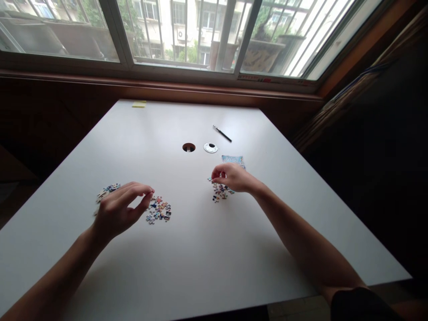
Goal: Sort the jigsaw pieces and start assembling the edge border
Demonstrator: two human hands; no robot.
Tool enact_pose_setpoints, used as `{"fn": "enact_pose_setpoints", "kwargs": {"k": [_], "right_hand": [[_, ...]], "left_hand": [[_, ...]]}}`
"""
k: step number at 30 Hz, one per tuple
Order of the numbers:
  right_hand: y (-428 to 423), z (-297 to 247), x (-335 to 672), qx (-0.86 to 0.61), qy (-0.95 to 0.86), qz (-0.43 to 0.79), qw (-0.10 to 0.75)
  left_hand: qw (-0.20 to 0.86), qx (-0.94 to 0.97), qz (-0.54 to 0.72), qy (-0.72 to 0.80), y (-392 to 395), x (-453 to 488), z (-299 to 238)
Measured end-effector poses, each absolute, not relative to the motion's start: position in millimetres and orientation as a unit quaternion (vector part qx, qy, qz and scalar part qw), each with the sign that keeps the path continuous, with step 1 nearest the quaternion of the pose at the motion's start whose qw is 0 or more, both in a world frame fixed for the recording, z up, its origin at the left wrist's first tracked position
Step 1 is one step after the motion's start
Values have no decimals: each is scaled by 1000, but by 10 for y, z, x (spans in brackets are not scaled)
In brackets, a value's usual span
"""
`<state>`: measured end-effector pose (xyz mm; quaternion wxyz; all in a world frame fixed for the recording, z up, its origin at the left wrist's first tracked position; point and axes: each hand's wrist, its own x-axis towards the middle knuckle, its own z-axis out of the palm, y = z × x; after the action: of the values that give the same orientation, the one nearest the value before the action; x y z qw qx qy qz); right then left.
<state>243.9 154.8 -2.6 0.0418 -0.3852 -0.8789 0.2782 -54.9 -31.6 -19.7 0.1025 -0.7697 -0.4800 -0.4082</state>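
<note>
My left hand (120, 207) hovers over the white table (200, 249), fingers curled apart and nothing visible in them. It sits between two small heaps of jigsaw pieces, one at its right (158, 210) and one behind it at the left (107, 190). My right hand (232, 177) reaches to a third heap of pieces (220, 191), fingertips pinched together at the heap's top edge. What the pinch holds is too small to make out. A pale blue printed card (234, 159) lies just behind that hand.
A black pen (222, 133) lies further back on the table. Near the middle are a round cable hole (189, 147) and its silver cap (210, 147). A yellow pad (139, 104) rests at the far edge under the window. Dark floor borders both sides.
</note>
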Motion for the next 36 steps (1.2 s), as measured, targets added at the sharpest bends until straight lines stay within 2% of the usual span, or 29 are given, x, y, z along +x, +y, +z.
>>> {"fn": "enact_pose_setpoints", "kwargs": {"k": [8, 15, 20, 26, 32, 36], "right_hand": [[1519, -74, 2428, -381, -877, 285, 62], [1477, -207, 2366, -350, -898, 253, 81], [1476, -256, 2339, -327, -916, 214, 88], [1503, -321, 2348, -310, -934, 164, 74], [1509, -347, 2338, -276, -948, 140, 75], [1495, -319, 2331, -266, -954, 120, 71]], "left_hand": [[110, -757, -403, -502, -291, -712, -176], [227, -686, -381, -577, -299, -1105, -109], [266, -608, -362, -654, -291, -1402, -142], [182, -557, -274, -762, -339, -1746, -199], [68, -592, -144, -790, -365, -1752, -235], [33, -605, -108, -788, -365, -1692, -240]]}}
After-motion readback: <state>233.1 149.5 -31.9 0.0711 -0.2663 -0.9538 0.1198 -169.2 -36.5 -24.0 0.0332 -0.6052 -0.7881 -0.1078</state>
